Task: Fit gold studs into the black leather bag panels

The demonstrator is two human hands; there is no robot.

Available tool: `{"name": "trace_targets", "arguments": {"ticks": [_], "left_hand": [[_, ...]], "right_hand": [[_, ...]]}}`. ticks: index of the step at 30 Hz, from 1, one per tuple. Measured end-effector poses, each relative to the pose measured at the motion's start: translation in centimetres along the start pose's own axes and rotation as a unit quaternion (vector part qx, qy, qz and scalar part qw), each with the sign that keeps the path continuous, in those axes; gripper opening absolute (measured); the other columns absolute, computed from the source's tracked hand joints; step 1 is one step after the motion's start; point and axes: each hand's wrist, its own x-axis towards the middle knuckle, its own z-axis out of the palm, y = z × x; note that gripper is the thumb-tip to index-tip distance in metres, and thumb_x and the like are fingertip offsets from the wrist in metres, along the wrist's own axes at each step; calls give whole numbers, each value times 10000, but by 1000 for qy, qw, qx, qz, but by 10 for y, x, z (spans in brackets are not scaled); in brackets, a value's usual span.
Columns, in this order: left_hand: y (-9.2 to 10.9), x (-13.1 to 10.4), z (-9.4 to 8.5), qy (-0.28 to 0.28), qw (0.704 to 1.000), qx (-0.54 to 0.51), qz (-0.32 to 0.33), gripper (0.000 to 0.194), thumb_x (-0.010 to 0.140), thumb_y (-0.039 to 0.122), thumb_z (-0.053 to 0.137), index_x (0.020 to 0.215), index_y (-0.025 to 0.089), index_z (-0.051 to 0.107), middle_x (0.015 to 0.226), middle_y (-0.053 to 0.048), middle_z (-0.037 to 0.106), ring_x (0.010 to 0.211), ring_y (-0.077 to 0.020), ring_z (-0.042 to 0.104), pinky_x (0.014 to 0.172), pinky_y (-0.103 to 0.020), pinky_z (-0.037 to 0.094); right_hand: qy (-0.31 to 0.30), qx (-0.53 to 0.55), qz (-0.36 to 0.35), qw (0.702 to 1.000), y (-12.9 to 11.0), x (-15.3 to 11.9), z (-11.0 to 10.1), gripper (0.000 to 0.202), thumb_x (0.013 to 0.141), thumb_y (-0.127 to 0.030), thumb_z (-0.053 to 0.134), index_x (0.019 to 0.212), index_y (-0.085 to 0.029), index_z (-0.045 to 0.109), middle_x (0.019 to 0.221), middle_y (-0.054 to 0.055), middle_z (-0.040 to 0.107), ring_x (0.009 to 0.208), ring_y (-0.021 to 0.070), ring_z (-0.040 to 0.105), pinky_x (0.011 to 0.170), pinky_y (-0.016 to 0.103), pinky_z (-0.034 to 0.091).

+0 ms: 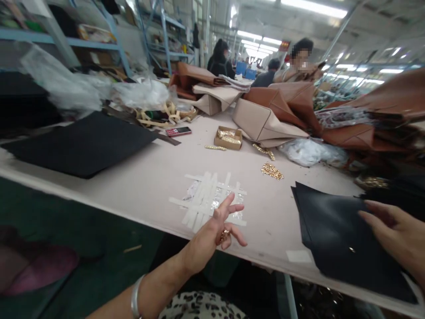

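My left hand (215,230) is over the front of the table. Its index finger and thumb are stretched out, while the lower fingers curl around small gold-coloured metal pieces (225,235). Just behind it, a patch of white tape strips (204,199) is stuck to the tabletop. At the right edge, my right hand (396,232) is over a stack of black leather-like sheets (335,226), fingers extended and slightly apart. Whether its fingertips touch the top sheet is unclear. A small gold fitting (352,249) shows on that sheet.
Gold-coloured links (272,170) lie in a pile near a small cardboard box (228,138) of gold parts. Large black sheets (83,141) cover the left side. Brown and beige bags (265,119) line the back, near a red phone (178,131). Other people sit beyond.
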Motion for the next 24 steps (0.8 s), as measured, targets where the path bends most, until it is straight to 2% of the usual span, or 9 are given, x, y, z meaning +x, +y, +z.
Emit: {"name": "trace_targets", "arguments": {"ticks": [1,3,6,7,9,12,16,19,24], "left_hand": [[0,-1,0,0,1000,-10,7,632,945,415,-232,1555,304,-114,1591,-219,180,910,-188,668,545,-296,382],[-2,-2,0,10,999,-39,15,644,962,546,-123,1564,323,-66,1600,-202,178,921,-197,661,576,-298,383],[-5,-6,-2,41,996,-81,9,742,929,710,41,1572,339,28,1592,-181,239,936,-213,640,635,-312,400],[-5,-8,-3,48,995,-87,-1,764,917,736,79,1571,344,39,1596,-170,241,958,-222,630,667,-324,414],[-5,-11,-6,56,994,-89,-20,776,910,752,132,1569,355,32,1616,-143,202,1033,-247,606,750,-358,444],[-2,-17,-11,53,993,-98,-36,768,921,738,167,1567,358,-4,1637,-118,135,1162,-294,565,855,-409,465],[1,-21,-17,67,995,-73,-28,843,913,748,192,1579,262,14,1609,-157,205,1316,-346,442,958,-454,447],[1,-23,-23,82,994,-65,-24,840,920,741,206,1580,248,44,1589,-160,253,1316,-337,442,1013,-476,417],[2,-23,-32,56,996,-65,-27,884,905,754,223,1579,228,-3,1579,-173,271,1301,-326,458,1043,-464,407]], "right_hand": [[-35,67,-27,997,-22,-19,8,269,756,-393,679,997,-290,740,1006,203,729,922,334,680,839,523,464],[-104,207,-149,961,-75,-64,29,259,784,-438,682,994,-297,737,1003,111,745,926,280,686,845,435,514],[-220,279,-300,885,-152,-121,57,204,902,-328,615,1086,-283,691,972,35,729,800,189,656,719,327,519],[-239,295,-335,862,-171,-133,63,205,922,-273,591,1109,-284,674,969,21,721,809,176,644,716,312,507],[-252,310,-378,835,-198,-146,73,239,927,-178,558,1122,-279,653,930,6,704,828,170,617,726,308,481],[-258,301,-391,831,-216,-149,82,249,904,-122,554,1086,-259,653,833,-2,669,787,173,580,693,305,445],[-276,298,-388,827,-224,-147,90,242,896,-113,547,1053,-261,657,822,-6,650,768,164,570,686,294,427],[-291,288,-383,828,-230,-148,95,213,880,-103,550,994,-248,655,827,-7,652,763,158,574,694,290,427],[-284,267,-387,836,-242,-150,101,158,851,-93,530,906,-215,614,787,-4,642,719,147,573,664,271,425]]}}
